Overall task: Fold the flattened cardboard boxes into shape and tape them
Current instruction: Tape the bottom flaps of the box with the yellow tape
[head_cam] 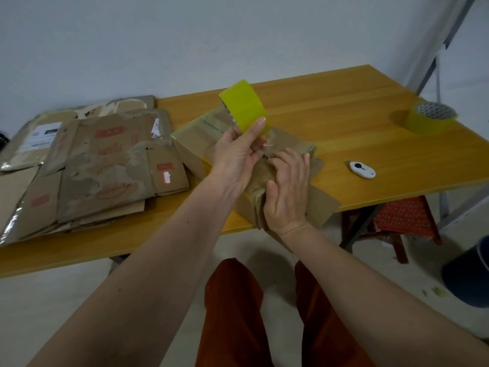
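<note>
Left hand grips the tape roll raised over the box, which sits at the tabletop's near edge. Right hand presses flat on the box, fingers bent. Flat cardboard is stacked left; spare roll and cutter lie right.

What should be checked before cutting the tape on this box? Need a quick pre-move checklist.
1. Tape roll held: ok, left hand grips it above the box.
2. Tape pressed down: ok, right hand presses on the box top.
3. Strip drawn taut from roll to box: cannot tell, the film is clear and barely visible.
4. Cutter reachable: ok, it lies on the table right of the box, but both hands are busy.
5. Box support: not ok, its near end overhangs the table edge.
</note>
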### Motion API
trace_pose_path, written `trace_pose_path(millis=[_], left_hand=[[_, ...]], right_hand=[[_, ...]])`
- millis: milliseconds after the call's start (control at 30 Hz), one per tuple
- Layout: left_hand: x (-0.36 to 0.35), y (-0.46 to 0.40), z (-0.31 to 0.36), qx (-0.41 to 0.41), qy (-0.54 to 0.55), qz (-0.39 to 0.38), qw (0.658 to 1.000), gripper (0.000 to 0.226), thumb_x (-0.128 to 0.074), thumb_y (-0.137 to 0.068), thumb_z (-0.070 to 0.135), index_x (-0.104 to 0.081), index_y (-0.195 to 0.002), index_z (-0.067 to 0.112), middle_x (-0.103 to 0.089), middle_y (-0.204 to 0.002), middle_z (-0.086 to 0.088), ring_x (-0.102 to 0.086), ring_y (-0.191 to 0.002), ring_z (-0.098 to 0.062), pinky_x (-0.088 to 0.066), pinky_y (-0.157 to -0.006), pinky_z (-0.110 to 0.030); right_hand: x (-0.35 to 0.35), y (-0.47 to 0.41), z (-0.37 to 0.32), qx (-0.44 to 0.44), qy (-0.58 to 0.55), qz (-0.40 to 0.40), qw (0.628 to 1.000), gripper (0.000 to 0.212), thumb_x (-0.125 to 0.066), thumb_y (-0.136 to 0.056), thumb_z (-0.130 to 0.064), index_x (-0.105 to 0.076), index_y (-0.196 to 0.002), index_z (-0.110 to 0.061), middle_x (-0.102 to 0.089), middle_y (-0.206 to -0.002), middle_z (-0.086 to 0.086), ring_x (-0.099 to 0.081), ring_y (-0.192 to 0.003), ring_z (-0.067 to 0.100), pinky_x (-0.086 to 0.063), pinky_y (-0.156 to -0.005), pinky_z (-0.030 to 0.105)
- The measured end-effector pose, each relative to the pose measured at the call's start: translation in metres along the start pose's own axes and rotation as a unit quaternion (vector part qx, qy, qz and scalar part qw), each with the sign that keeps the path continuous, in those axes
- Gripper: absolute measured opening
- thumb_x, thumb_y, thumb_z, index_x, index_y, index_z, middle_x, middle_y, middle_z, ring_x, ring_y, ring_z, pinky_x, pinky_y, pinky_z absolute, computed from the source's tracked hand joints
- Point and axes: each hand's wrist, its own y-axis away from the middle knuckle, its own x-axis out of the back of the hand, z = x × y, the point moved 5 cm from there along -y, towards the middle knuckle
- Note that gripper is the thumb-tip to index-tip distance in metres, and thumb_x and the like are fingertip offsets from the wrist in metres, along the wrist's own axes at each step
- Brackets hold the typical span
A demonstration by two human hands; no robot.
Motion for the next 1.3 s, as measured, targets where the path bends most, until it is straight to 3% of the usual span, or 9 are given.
trace_pose_path(millis=[200,367,533,667,833,967,1133,1233,1300], left_hand=[[0.000,0.000,0.000,0.011,0.004,-0.008,1.000,0.012,-0.066,-0.088,0.005,-0.059,-0.093,0.013,-0.064,-0.087,-0.002,-0.057,-0.079,-0.015,-0.054,-0.074,-0.026],[-0.001,0.001,0.001,0.012,0.003,-0.012,1.000,0.012,-0.066,-0.087,0.004,-0.061,-0.093,0.013,-0.065,-0.087,-0.001,-0.057,-0.079,-0.015,-0.055,-0.075,-0.026],[0.000,0.003,0.000,0.010,0.003,-0.013,1.000,0.013,-0.067,-0.086,0.004,-0.062,-0.093,0.013,-0.065,-0.088,-0.002,-0.057,-0.082,-0.016,-0.054,-0.079,-0.028],[-0.001,0.003,0.002,0.001,0.001,-0.008,1.000,0.012,-0.066,-0.087,0.004,-0.061,-0.092,0.013,-0.064,-0.087,-0.002,-0.057,-0.080,-0.015,-0.055,-0.075,-0.026],[0.001,0.002,0.001,0.003,0.010,-0.007,1.000,0.012,-0.065,-0.088,0.004,-0.061,-0.092,0.014,-0.065,-0.088,-0.002,-0.058,-0.081,-0.015,-0.055,-0.073,-0.025],[0.000,0.002,0.000,0.001,0.008,-0.012,1.000,0.012,-0.064,-0.089,0.003,-0.060,-0.092,0.013,-0.065,-0.088,-0.001,-0.059,-0.080,-0.014,-0.055,-0.072,-0.025],[0.000,-0.002,0.000,-0.002,-0.006,-0.014,1.000,0.012,-0.064,-0.088,0.002,-0.060,-0.091,0.014,-0.064,-0.086,-0.001,-0.058,-0.078,-0.015,-0.055,-0.070,-0.024],[-0.001,-0.006,0.001,-0.014,-0.042,-0.025,0.999,0.014,-0.068,-0.085,0.002,-0.061,-0.089,0.013,-0.066,-0.083,-0.001,-0.059,-0.078,-0.015,-0.054,-0.073,-0.027],[0.002,-0.012,0.004,-0.048,-0.124,-0.008,0.991,0.017,-0.075,-0.080,0.006,-0.060,-0.087,0.011,-0.066,-0.081,-0.003,-0.061,-0.075,-0.016,-0.053,-0.075,-0.031]], right_hand=[[0.017,-0.004,0.010,0.119,0.040,-0.167,0.978,0.053,-0.022,-0.099,-0.053,-0.045,-0.132,-0.018,-0.047,-0.134,0.015,-0.037,-0.131,0.032,-0.012,-0.117,0.049],[0.022,-0.019,0.013,0.158,0.070,-0.218,0.960,0.054,-0.032,-0.094,-0.060,-0.053,-0.133,-0.028,-0.051,-0.129,0.013,-0.040,-0.119,0.029,-0.027,-0.105,0.044],[0.029,-0.026,0.012,0.115,0.049,-0.305,0.944,0.063,-0.044,-0.081,-0.070,-0.050,-0.134,-0.038,-0.044,-0.137,0.003,-0.032,-0.122,0.020,-0.026,-0.104,0.040],[0.029,-0.029,0.001,0.016,-0.010,-0.286,0.958,0.062,-0.042,-0.076,-0.074,-0.060,-0.124,-0.039,-0.047,-0.132,-0.002,-0.034,-0.122,0.019,-0.020,-0.104,0.032],[0.025,-0.023,0.000,0.043,0.025,-0.252,0.966,0.066,-0.053,-0.074,-0.072,-0.061,-0.125,-0.032,-0.052,-0.127,0.003,-0.042,-0.119,0.025,-0.029,-0.106,0.045],[0.024,-0.015,-0.004,0.075,0.052,-0.247,0.965,0.075,-0.057,-0.072,-0.069,-0.053,-0.133,-0.025,-0.048,-0.130,0.005,-0.038,-0.128,0.025,-0.015,-0.116,0.047],[0.023,-0.012,-0.012,0.031,0.051,-0.258,0.964,0.082,-0.045,-0.075,-0.075,-0.046,-0.138,-0.022,-0.042,-0.138,0.002,-0.028,-0.138,0.022,0.000,-0.119,0.044],[0.014,-0.008,-0.017,0.007,0.093,-0.240,0.966,0.071,-0.039,-0.085,-0.062,-0.046,-0.138,-0.014,-0.047,-0.137,0.005,-0.032,-0.137,0.024,-0.003,-0.119,0.044],[0.004,-0.012,-0.023,-0.009,0.116,-0.244,0.963,0.074,-0.035,-0.086,-0.059,-0.042,-0.141,-0.011,-0.045,-0.141,0.007,-0.031,-0.138,0.024,-0.005,-0.119,0.045]])
